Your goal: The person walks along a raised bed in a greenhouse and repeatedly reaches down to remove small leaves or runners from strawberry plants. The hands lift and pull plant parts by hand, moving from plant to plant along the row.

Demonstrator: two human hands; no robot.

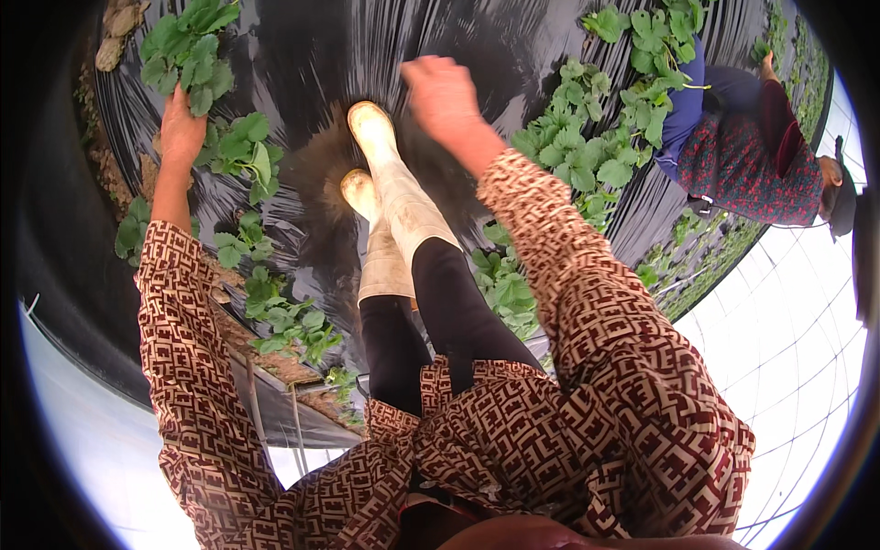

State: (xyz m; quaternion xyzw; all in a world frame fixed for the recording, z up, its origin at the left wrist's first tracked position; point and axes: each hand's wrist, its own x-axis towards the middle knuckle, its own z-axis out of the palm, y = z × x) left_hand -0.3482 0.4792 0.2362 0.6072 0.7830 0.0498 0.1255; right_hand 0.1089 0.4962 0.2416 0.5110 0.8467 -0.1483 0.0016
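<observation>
My left hand (182, 127) reaches into a leafy plant, which looks like a strawberry plant (189, 51), at the upper left. Leaves cover its fingers, so whether they grip a stem cannot be made out. Over the black plastic mulch film (302, 41), my right hand (443, 93) hangs in the air, blurred by motion. Its back faces up with the fingers bent, and nothing shows in it. Just below the left hand grows another green plant (244, 155). A denser row of plants (577, 144) stands to the right of my right hand.
My white rubber boots (392, 179) stand on the film between the two plant rows. A co-worker (749, 151) bends over plants at the right. Clods of soil (110, 51) lie at the left edge, near a dark sheet wall (75, 295). Thin poles (256, 399) rise at the lower left.
</observation>
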